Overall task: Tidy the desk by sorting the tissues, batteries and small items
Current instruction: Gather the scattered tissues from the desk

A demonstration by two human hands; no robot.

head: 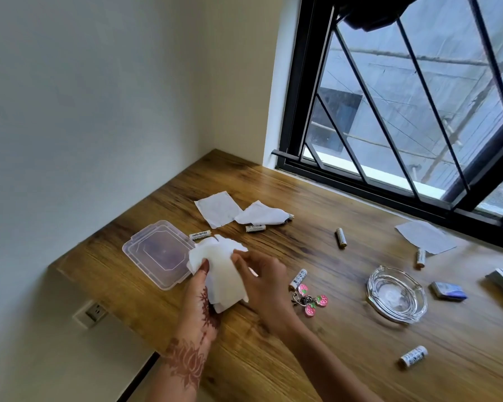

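Partly done | left hand (199, 288) and right hand (262, 281) both pinch a tissue stack (219, 275) between them | loose tissues (217, 208) lie beyond the hands | batteries (341, 237), keychain (310, 300) unsorted, beyond and right of right hand | plastic box (157, 255) beside left hand

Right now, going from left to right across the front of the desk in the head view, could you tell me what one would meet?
Plastic box → stack of tissues → strawberry keyring → glass ashtray → small blue packet.
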